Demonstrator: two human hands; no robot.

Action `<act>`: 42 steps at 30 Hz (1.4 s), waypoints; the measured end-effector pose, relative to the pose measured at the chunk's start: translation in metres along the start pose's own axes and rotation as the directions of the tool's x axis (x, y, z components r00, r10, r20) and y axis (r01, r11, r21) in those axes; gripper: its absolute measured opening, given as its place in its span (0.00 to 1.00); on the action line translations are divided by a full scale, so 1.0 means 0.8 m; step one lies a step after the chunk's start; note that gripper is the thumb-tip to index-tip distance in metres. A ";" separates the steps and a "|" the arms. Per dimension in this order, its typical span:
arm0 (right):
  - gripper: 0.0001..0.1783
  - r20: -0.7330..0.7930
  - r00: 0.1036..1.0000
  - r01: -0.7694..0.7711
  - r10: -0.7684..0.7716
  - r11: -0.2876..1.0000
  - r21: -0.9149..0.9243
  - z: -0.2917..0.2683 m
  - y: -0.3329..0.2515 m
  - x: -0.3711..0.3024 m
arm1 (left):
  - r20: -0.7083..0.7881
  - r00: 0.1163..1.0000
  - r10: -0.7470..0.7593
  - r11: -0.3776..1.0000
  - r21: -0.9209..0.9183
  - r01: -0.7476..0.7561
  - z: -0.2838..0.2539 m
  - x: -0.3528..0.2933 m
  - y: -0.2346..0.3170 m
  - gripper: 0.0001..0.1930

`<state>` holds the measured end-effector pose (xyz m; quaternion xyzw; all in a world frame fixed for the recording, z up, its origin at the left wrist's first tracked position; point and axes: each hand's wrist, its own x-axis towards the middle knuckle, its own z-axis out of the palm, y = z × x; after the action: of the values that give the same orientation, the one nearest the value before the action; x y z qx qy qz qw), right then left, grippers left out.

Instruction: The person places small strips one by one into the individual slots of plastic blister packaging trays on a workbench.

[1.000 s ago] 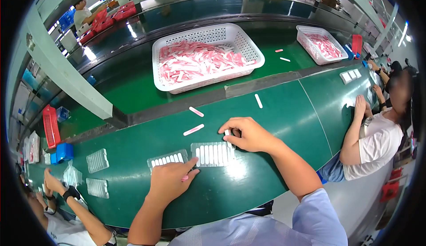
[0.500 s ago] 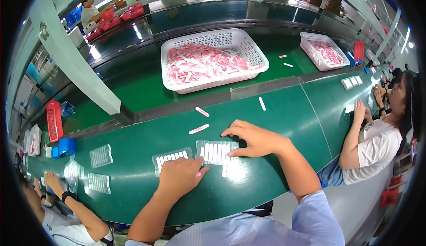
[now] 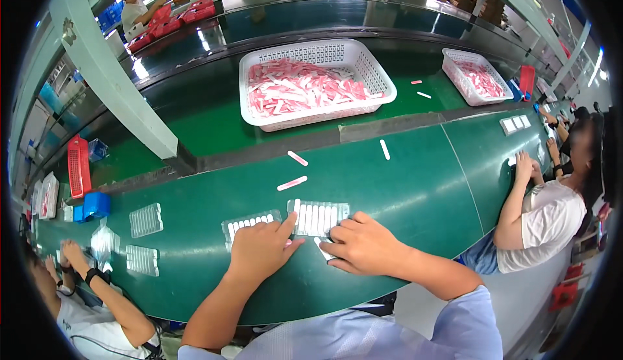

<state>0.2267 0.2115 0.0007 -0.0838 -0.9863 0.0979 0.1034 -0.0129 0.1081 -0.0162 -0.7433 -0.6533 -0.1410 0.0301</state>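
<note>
Side by side in front of me lie two clear plastic trays with white strips in their slots: a left tray [image 3: 249, 222] and a right tray [image 3: 320, 218]. My left hand [image 3: 259, 248] covers the near part of the left tray. Its index finger presses the right tray's left edge by a strip standing out past the others. A small pink piece [image 3: 288, 244] shows between its thumb and fingers, mostly hidden. My right hand [image 3: 366, 244] is closed, fingertips on a white strip [image 3: 322, 249] just below the right tray.
Loose pink-and-white strips [image 3: 292, 183] lie beyond the trays. A large white basket [image 3: 259, 117] heaped with such strips stands on the far green belt. Two more clear trays [image 3: 146, 220] lie left, near a blue box [image 3: 97, 205]. Co-workers sit on both sides.
My right hand has come nearer from the right tray's far right side and closed at the white strip below it. My left hand has barely moved; its index finger now reaches onto the right tray.
</note>
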 end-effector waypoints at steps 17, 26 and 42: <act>0.10 -0.162 0.930 -0.291 0.331 0.929 0.228 0.017 -0.027 -0.036 | -0.019 1.000 0.009 0.984 -0.176 -0.013 -0.009 -0.005 0.002 0.16; 0.05 -0.117 0.936 -0.290 0.333 0.915 0.280 0.009 -0.024 -0.019 | -0.001 1.000 -0.029 0.949 -0.315 0.027 -0.017 -0.007 0.014 0.14; 0.05 -0.305 0.897 -0.119 0.320 0.839 0.531 -0.010 -0.033 0.010 | -0.122 0.992 -0.039 0.834 -0.550 -0.034 -0.014 -0.012 0.032 0.06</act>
<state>0.2171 0.1889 0.0157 -0.1861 -0.8710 0.3426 0.2990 0.0092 0.0928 -0.0044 -0.7090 -0.5826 -0.3704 -0.1437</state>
